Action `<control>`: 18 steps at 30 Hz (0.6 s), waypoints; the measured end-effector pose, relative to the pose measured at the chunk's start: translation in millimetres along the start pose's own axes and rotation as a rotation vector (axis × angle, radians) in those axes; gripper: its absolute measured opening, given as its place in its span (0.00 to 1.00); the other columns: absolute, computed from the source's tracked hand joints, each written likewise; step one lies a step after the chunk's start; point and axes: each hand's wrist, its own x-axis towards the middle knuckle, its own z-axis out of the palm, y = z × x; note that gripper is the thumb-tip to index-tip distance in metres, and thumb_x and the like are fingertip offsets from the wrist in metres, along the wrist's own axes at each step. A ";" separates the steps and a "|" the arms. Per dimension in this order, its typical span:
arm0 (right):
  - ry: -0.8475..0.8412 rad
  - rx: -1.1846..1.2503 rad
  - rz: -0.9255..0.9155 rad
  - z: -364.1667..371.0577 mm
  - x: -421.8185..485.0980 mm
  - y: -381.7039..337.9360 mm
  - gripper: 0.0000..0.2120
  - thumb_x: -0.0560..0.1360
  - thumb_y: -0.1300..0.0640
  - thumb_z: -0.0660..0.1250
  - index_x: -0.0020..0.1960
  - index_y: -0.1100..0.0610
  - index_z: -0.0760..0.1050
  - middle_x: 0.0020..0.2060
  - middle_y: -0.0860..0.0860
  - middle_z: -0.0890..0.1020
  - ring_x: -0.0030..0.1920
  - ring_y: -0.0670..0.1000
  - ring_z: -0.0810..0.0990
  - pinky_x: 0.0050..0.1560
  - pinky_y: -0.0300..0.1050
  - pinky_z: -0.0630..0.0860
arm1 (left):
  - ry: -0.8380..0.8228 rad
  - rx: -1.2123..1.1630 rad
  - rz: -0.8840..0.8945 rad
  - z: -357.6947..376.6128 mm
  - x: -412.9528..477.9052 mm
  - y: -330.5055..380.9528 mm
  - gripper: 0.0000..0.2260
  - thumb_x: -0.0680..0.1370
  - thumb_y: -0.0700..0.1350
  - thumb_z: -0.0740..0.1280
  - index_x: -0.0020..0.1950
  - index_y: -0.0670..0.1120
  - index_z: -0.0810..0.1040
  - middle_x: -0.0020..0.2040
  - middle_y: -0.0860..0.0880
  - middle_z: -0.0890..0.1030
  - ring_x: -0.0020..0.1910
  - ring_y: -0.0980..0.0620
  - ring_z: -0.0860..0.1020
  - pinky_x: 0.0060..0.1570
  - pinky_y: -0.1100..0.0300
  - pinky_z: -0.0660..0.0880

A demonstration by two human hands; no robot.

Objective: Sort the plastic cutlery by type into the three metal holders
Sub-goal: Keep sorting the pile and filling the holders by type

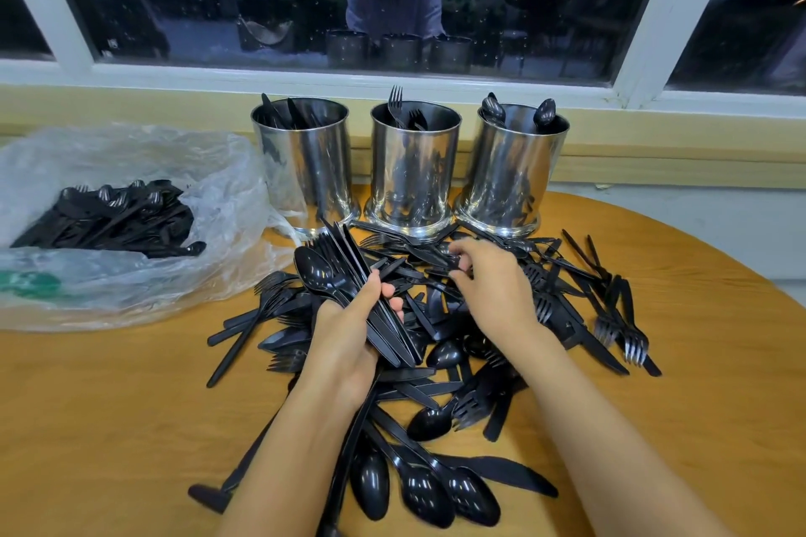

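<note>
Three shiny metal holders stand in a row at the table's back: the left holder [305, 161] has knives in it, the middle holder [412, 170] forks, the right holder [510, 170] spoons. In front of them lies a big heap of black plastic cutlery [436, 362]. My left hand [349, 331] grips a bundle of knives [366, 288] with a spoon and fork among them, lifted above the heap. My right hand [488, 283] reaches into the heap's far side, its fingertips pinching a black piece whose type I cannot make out.
A clear plastic bag [131, 222] with more black cutlery lies at the left on the round wooden table [109, 405]. A window sill and dark window run behind the holders. Loose forks [628, 336] spread to the right.
</note>
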 end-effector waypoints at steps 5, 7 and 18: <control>0.277 0.468 0.021 -28.6 -7.3 -4.5 0.07 0.78 0.64 0.66 0.54 0.57 0.74 0.39 0.50 0.77 0.35 0.48 0.77 0.36 0.39 0.75 | -0.009 0.009 -0.025 0.1 0.1 -1.8 0.08 0.80 0.45 0.66 0.48 0.40 0.79 0.36 0.48 0.80 0.35 0.52 0.79 0.33 0.60 0.79; 0.220 0.906 0.165 -38.6 -18.2 -12.4 0.03 0.77 0.67 0.67 0.48 0.61 0.74 0.39 0.54 0.80 0.38 0.50 0.84 0.39 0.38 0.79 | -0.010 0.008 -0.029 0.3 0.2 -2.2 0.08 0.80 0.45 0.67 0.50 0.39 0.79 0.38 0.47 0.80 0.36 0.52 0.79 0.33 0.60 0.79; -0.205 1.013 0.349 -23.0 -50.4 -15.1 0.07 0.75 0.63 0.70 0.50 0.55 0.84 0.35 0.50 0.82 0.33 0.44 0.77 0.35 0.35 0.75 | 0.044 -0.042 -0.056 -4.0 7.1 -2.5 0.07 0.79 0.42 0.68 0.48 0.38 0.78 0.38 0.46 0.79 0.37 0.52 0.78 0.40 0.58 0.78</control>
